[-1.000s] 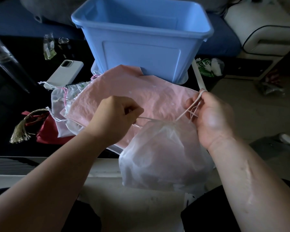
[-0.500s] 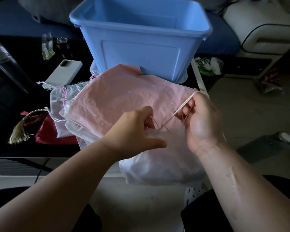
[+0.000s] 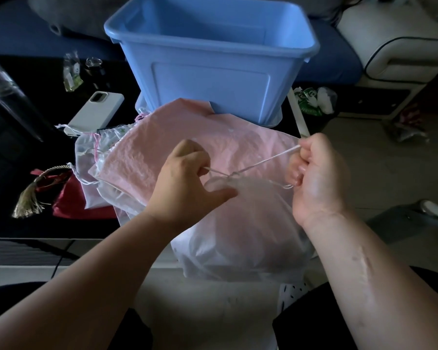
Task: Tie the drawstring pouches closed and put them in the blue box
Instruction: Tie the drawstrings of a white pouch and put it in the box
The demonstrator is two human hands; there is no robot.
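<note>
**Knot being cinched on white pouch, nothing visible in the box**

Status: the white pouch (image 3: 243, 236) hangs in front of the person, below the near table (image 3: 13, 152) edge. Its neck is gathered and held up between both hands. The blue box (image 3: 208, 82) sits just behind the pile, on the table.

Grip:
- Left hand (image 3: 185, 183): fingers curled, pinching one end of the cord (image 3: 263, 162). The thumb sticks out toward the pouch neck and holds nothing.
- Right hand (image 3: 316, 178): fist closed round the other end. One strand runs taut to the top of the fist, and a small loop shows at the lower fingers.
- The strands cross just above the neck. It looks like a first overhand throw, though the crossing is too small to tell if it has locked.

Why it's held this way (my read): hands apart and level means the pull goes sideways, so the crossing slides down onto the gathers. The pouch's own weight keeps the neck stretched. Holding it off the pile keeps the cord clear of the other strings. Box is close, open side up, so the drop will be a short reach.

Count:
- Hands: 2, both on the cord.
- Box: 1. The part of the inside in view shows no pouches.
- Pouches: 1 in hand and 1 pink pouch (image 3: 162, 152) on top of the pile. At least 2 sheer pouches (image 3: 86, 157) lie under it, and there is 1 red pouch (image 3: 68, 203) with a tassel (image 3: 28, 200). That makes at least 5, and the overlap hides any more.
- Phone (image 3: 96, 109): 1, beside the pile and not part of the job.

Progress estimate: early, with the pile untied.
</note>
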